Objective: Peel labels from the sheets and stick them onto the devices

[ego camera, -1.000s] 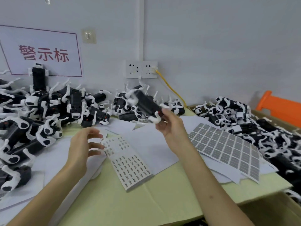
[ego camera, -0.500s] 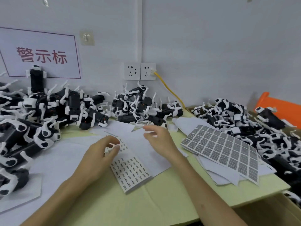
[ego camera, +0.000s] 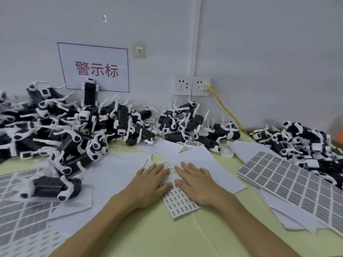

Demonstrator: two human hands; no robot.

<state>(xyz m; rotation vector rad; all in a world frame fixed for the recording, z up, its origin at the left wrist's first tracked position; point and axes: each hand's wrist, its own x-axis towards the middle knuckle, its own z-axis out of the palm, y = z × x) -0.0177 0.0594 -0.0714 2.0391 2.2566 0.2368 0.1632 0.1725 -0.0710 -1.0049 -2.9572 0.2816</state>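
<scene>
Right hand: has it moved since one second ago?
Yes. The right hand came down from the pile below the sockets and now lies flat on the label sheet.

A white label sheet (ego camera: 178, 203) of tiny printed rows lies flat, black-and-white devices (ego camera: 185, 125) heaped behind.

Desk (ego camera: 167, 238): plain pale yellow-green. Devices (ego camera: 137, 132): black bodies with white clips and white end caps, a few with small red dots. Small label sheet (ego camera: 179, 203): white, with rows of tiny dark print. Large label sheets (ego camera: 289, 180): white, with a grid of grey, finely striped rectangles. Loose paper (ego camera: 200, 154): plain white. Wall sign (ego camera: 96, 69): white, thin dark-red border, red characters. Sockets (ego camera: 192, 86): white. Cable (ego camera: 224, 106): yellow. Wall (ego camera: 259, 52): pale grey. Object at right edge (ego camera: 341, 135): orange.
</scene>
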